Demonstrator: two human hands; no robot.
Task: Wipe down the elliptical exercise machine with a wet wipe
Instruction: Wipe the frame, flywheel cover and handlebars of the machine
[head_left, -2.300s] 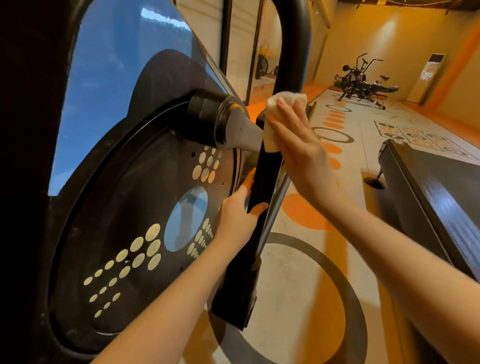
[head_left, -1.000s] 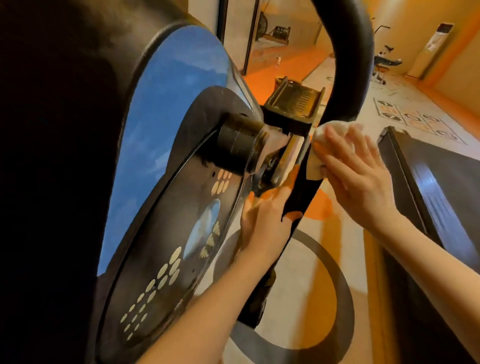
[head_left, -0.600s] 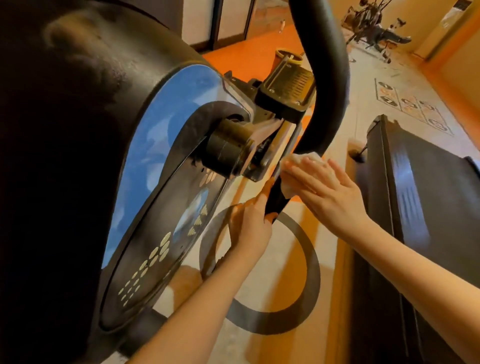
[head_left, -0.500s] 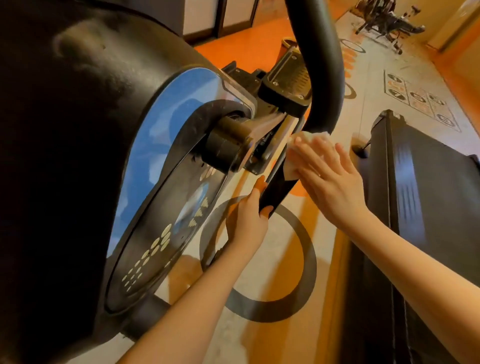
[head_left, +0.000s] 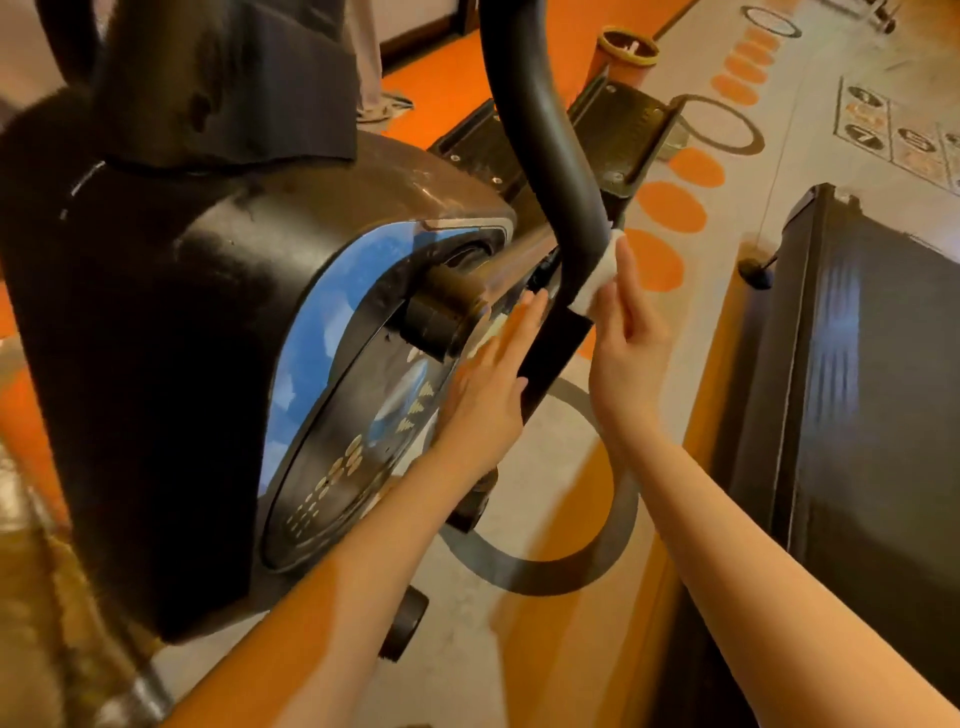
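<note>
The wet wipe (head_left: 597, 275) sits folded into a small white pad against the curved black arm (head_left: 545, 135) of the elliptical machine (head_left: 208, 312), at the low end of the arm's bend, just above where it joins the flat black link (head_left: 556, 343). The right hand (head_left: 631, 358) presses it there with straight fingers laid flat along the wipe's outer face; so this grip is open and pushing, not pinching, which spreads pressure over the whole pad and suits a sliding stroke along the tube. The wrist is roughly in line with the forearm, which reaches in from the lower right, palm turned toward the arm.

The left hand (head_left: 488, 389) lies on the opposite side of the same arm, between it and the round side disc (head_left: 353, 441) with its pale dot pattern. Its fingers are extended and point up toward the crank hub (head_left: 441, 317), and the thumb edge meets the flat link. It holds nothing; I judge it is steadying the link so the moving part does not swing away under the wiping pressure.

Behind the arm, the ribbed foot pedal (head_left: 623, 135) stands near the orange cylinder (head_left: 626, 57). To the right of the arm, well apart, is a dark treadmill deck (head_left: 857, 364) on the orange-marked floor (head_left: 670, 205).
</note>
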